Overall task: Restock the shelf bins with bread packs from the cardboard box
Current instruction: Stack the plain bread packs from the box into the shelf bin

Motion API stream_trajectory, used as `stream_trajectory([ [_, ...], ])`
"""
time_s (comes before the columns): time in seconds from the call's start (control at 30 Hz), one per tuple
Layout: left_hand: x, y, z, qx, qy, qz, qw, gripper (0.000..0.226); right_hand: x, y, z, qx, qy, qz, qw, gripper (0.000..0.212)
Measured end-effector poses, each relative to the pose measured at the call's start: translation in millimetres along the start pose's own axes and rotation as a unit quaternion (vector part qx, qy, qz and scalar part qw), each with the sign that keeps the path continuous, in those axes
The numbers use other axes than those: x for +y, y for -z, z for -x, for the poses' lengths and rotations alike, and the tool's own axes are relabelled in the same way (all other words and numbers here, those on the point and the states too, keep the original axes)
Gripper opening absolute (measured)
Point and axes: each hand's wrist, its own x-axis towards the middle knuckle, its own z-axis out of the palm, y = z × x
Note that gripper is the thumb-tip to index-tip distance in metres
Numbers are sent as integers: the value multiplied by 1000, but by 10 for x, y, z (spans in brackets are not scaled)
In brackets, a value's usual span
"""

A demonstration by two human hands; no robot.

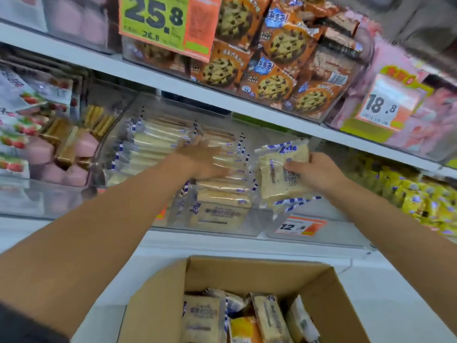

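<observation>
A clear shelf bin (217, 230) on the middle shelf holds several bread packs (158, 144) in clear wrappers with blue-and-white edges. My left hand (202, 159) lies on top of those packs, fingers stretched out and blurred. My right hand (314, 169) grips one bread pack (277, 174) upright, just right of the stacked ones, at the bin's right end. Below, an open cardboard box (247, 273) holds several more bread packs (201, 318), standing on edge.
Chocolate-chip cookie bags (277, 60) fill the shelf above, beside a green 25.8 price sign (158, 18). Pink and strawberry snacks (37, 144) sit to the left, yellow packs (420, 194) to the right. A 12.8 price tag (296, 227) hangs on the bin front.
</observation>
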Motion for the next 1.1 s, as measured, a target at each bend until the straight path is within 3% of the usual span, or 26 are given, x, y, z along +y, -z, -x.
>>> stream_trajectory([
  [0.13,-43,5,59,4,-9,2,1000,90,-236,-172,-138,48,14,196,979,31],
  [0.3,-39,5,85,3,-7,13,1000,88,-411,-532,-161,108,48,363,924,44],
  [0.47,-114,118,63,-14,-21,12,1000,99,-578,-701,-384,112,52,414,902,15],
  [0.6,-233,97,9,-24,-18,19,999,112,-683,-760,-628,132,25,398,907,40],
  [0.73,-248,42,-37,-21,-24,20,999,112,-609,-970,-712,131,20,444,886,79],
  [0.93,-256,21,-63,-21,-28,32,999,112,-395,-966,-749,151,94,417,891,92],
  [1.07,-243,28,-39,-18,-29,28,999,111,-386,-1037,-701,207,83,508,832,94],
  [1.1,-241,32,-32,-18,-29,30,999,110,-405,-1075,-747,200,70,510,834,94],
])
